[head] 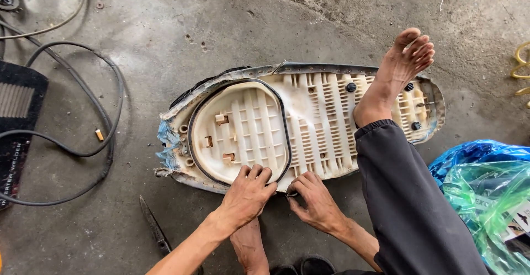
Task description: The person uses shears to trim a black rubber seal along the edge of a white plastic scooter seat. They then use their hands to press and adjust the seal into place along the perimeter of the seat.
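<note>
Seat base: upside-down motorcycle seat (309, 120) lies flat on the concrete floor (221, 15), pale ribbed plastic underside up, black rubber gasket (284, 120) looping round the raised oval section.
Cover: dark seat cover edge (326, 68) wrapped round the rim, torn blue plastic scrap (167, 142) at the left end.
Left hand: my left hand (245, 195) is pressed palm-down on the near rim, fingers spread over the gasket, holding nothing.
Right hand: my right hand (314, 197) is just beside it, fingers curled and pinching the near edge of the seat; what's in the pinch, cannot tell.
Foot: my bare right foot (395, 73) is planted on the right part of the seat.
Around: black cables (107, 104) left, dark tool (154, 228) on the floor near my left forearm, blue and green plastic bags (486, 192) right.
</note>
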